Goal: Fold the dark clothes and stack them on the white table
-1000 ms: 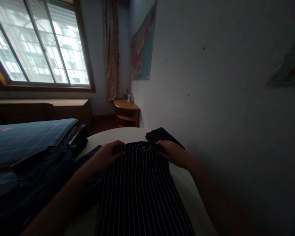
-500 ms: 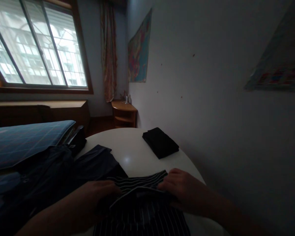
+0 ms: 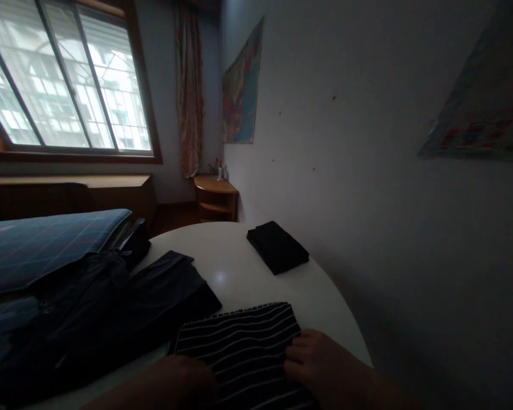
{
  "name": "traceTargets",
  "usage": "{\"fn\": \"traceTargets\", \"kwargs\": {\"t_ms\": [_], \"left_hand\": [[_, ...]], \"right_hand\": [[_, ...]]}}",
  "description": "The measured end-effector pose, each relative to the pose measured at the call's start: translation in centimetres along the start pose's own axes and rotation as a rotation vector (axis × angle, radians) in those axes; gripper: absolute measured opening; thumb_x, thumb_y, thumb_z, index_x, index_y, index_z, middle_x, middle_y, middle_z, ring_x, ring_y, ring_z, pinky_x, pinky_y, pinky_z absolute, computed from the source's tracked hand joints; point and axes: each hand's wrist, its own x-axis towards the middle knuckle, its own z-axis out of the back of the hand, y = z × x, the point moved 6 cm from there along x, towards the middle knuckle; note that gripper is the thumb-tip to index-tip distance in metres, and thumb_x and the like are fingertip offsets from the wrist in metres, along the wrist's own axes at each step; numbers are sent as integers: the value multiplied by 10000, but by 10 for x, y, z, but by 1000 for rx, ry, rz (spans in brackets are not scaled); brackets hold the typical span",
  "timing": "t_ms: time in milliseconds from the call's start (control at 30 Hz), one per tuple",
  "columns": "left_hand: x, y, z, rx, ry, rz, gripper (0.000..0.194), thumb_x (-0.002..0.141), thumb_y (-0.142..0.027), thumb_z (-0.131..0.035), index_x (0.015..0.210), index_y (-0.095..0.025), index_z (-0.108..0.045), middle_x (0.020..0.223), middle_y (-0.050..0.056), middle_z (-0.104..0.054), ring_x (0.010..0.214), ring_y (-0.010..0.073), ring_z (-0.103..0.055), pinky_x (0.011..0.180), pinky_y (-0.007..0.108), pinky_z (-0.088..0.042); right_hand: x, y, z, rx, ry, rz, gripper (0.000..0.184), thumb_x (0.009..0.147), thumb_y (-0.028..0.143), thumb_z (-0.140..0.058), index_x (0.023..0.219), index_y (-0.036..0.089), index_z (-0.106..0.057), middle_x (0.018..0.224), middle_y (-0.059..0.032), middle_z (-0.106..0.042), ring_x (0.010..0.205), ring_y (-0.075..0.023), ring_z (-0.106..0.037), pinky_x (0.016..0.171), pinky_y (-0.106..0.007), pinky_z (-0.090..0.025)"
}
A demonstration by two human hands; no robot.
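A black garment with thin white stripes [image 3: 243, 341] lies folded on the near part of the white table [image 3: 235, 273]. My right hand [image 3: 312, 361] is at its right side, fingers curled over the edge of the cloth. On the left side, my left hand [image 3: 186, 376] is closed at the cloth, its fingertips hidden in shadow. The lower end of the garment runs out of the picture. Left of it, dark blue clothing [image 3: 154, 302] hangs loosely over the table's edge. A neatly folded black garment [image 3: 277, 247] rests farther back on the table.
A blue checked mattress [image 3: 51, 242] is at the left, next to the table. The white wall [image 3: 393, 228] stands close along the right. Behind are a small wooden corner shelf [image 3: 216, 185], a curtain [image 3: 189, 91] and a window [image 3: 68, 80].
The top flap of the striped garment has come down, and the cloth now lies flatter with its stripes running across. Both hands have moved down, nearer to me.
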Motion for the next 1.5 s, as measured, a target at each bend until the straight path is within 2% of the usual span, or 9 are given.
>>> {"fn": "traceTargets", "kwargs": {"t_ms": [100,200,300,467,633,833,967,1100,1500], "left_hand": [[9,-2,1,70,-164,1,315,918,-406,-516,1200,-352,-645,1245,25,-672,1103,241,-637,954,378,-520],[26,15,-24,211,-272,30,597,918,-503,-508,1482,-334,-409,1587,60,-320,1426,345,-338,1128,526,-364],[40,36,-59,302,-230,54,754,896,-591,-507,1549,-324,-241,1620,77,-156,1466,424,-161,1134,641,-279],[45,47,-73,329,-214,92,768,908,-608,-480,1540,-354,-126,1618,52,-99,1457,442,-128,1134,677,-234],[60,33,-59,304,-263,81,712,945,-593,-427,1550,-340,-151,1626,49,-66,1472,418,-105,1151,662,-206],[88,21,-46,285,-227,114,677,981,-541,-354,1568,-261,-165,1637,77,-29,1490,354,-30,1183,604,-148],[85,23,-34,248,-169,129,728,930,-521,-449,1556,-213,-244,1634,100,-121,1493,331,-129,1180,541,-232],[83,28,-4,256,-277,199,585,929,-424,-443,1465,-189,-439,1519,123,-437,1389,309,-404,1125,488,-335],[94,76,23,108,-181,201,361,792,-334,-586,1103,-182,-689,1134,113,-712,1053,292,-654,929,393,-473]], "right_hand": [[10,3,6,55,-100,-110,416,860,575,-566,936,184,-688,967,-96,-710,922,-268,-624,908,-457,-458],[23,6,2,146,-152,-183,598,901,618,-491,1337,217,-568,1418,-134,-540,1308,-341,-458,1099,-544,-323],[29,-5,-14,187,-94,-346,783,868,692,-487,1510,258,-369,1613,-116,-223,1474,-407,-146,1160,-634,-166],[16,-41,-38,162,-42,-652,741,913,680,-400,1520,257,-353,1616,-80,-202,1474,-396,-153,1175,-639,-153],[20,-61,-22,10,-157,-688,657,944,584,-435,1474,197,-443,1589,-125,-273,1469,-389,-188,1174,-648,-125],[47,-25,-11,99,-188,-434,663,983,588,-333,1534,219,-313,1610,-77,-231,1492,-306,-151,1208,-555,-133],[43,-13,-38,184,-109,-358,799,915,661,-432,1566,269,-184,1628,-86,-127,1487,-388,-79,1170,-653,-98],[34,-13,-50,210,-81,-229,834,871,666,-514,1559,350,-164,1637,-68,-103,1481,-416,-68,1148,-693,-61],[34,-17,-2,204,-44,-332,568,921,551,-517,1427,296,-483,1445,-65,-518,1341,-320,-412,1131,-534,-282]]}}
